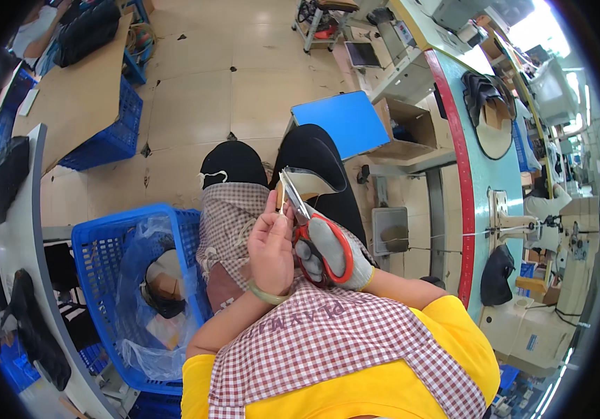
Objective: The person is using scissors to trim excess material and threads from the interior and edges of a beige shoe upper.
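Centrally in the frame, the bare left hand (pixel 272 246) pinches what looks like a thin tan strip (pixel 280 195) between thumb and fingers, while the gloved right hand (pixel 357 264) curls around red-handled scissors (pixel 303 215), blades beside the strip. Lower left stands a blue plastic basket (pixel 90 251).

1. Centre: the pale piece (pixel 280 195) in the left hand (pixel 272 253) is too small for me to identify.
2. Just below right, red-handled scissors (pixel 304 230) hide part of the right hand (pixel 328 244).
3. Upper left: the rim cuts off a co-worker (pixel 37 43).
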Demonstrator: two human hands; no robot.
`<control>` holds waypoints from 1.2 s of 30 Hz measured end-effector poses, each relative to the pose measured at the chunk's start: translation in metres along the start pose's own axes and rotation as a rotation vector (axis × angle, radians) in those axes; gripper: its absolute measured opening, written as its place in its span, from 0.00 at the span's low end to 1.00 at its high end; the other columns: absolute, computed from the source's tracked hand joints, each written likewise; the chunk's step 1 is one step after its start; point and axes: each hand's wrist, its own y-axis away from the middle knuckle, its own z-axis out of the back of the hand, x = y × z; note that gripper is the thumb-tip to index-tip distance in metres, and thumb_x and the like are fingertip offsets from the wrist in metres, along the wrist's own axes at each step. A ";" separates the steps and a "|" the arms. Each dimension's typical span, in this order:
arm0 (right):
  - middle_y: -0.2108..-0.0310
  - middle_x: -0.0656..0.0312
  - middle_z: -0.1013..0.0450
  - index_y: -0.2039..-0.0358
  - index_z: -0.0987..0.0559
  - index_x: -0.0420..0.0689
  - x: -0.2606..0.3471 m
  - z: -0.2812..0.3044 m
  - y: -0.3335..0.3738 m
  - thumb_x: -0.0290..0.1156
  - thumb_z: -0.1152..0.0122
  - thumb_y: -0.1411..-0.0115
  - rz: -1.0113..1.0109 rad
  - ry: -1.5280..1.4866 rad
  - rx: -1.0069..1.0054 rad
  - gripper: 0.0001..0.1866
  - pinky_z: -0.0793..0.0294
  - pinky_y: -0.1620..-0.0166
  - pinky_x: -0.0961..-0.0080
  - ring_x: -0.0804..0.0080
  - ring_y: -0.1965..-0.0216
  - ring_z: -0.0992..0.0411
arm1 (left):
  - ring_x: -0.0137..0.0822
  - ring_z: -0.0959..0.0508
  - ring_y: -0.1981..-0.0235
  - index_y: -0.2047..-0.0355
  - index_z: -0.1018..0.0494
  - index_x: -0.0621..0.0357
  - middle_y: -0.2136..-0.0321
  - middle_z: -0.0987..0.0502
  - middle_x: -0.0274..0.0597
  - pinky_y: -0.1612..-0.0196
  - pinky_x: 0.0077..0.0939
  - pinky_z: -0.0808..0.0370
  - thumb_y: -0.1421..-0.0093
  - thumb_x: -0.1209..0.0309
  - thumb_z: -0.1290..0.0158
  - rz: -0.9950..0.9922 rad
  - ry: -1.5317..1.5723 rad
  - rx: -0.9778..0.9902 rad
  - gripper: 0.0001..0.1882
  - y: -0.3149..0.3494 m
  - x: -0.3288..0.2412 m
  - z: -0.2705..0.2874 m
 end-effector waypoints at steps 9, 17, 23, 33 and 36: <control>0.74 0.68 0.32 0.39 0.39 0.57 0.010 -0.007 0.003 0.53 0.51 0.36 0.080 0.047 -0.128 0.28 0.37 0.79 0.87 0.83 0.81 0.37 | 0.46 0.36 0.40 0.70 0.34 0.65 0.37 0.46 0.57 0.36 0.34 0.39 0.40 0.81 0.57 0.038 0.086 0.084 0.03 0.000 -0.016 0.010; 0.76 0.67 0.32 0.44 0.35 0.52 0.022 0.031 0.009 0.55 0.51 0.37 0.154 0.046 -0.111 0.27 0.39 0.80 0.86 0.82 0.82 0.38 | 0.47 0.27 0.50 0.52 0.33 0.65 0.53 0.27 0.56 0.45 0.33 0.32 0.40 0.73 0.52 -0.689 -1.300 -0.248 0.16 -0.061 -0.073 0.075; 0.79 0.69 0.33 0.51 0.31 0.51 0.030 0.053 0.009 0.61 0.54 0.38 0.186 0.013 -0.176 0.28 0.44 0.84 0.88 0.83 0.86 0.42 | 0.52 0.28 0.50 0.53 0.27 0.61 0.58 0.24 0.53 0.46 0.39 0.34 0.44 0.69 0.46 -0.333 -1.717 0.104 0.18 -0.093 -0.070 0.050; 0.76 0.68 0.31 0.44 0.35 0.50 0.024 0.074 0.012 0.56 0.53 0.37 0.213 -0.015 -0.031 0.28 0.41 0.81 0.87 0.83 0.83 0.39 | 0.23 0.27 0.63 0.56 0.29 0.62 0.66 0.24 0.33 0.56 0.19 0.30 0.45 0.72 0.41 0.478 -0.961 0.757 0.17 -0.151 0.002 0.019; 0.75 0.66 0.29 0.42 0.38 0.50 0.030 0.077 0.013 0.56 0.53 0.37 0.218 -0.008 0.077 0.30 0.39 0.81 0.88 0.83 0.83 0.38 | 0.22 0.26 0.63 0.61 0.29 0.59 0.66 0.24 0.31 0.57 0.17 0.30 0.45 0.74 0.41 0.434 -0.738 0.630 0.12 -0.143 -0.002 0.036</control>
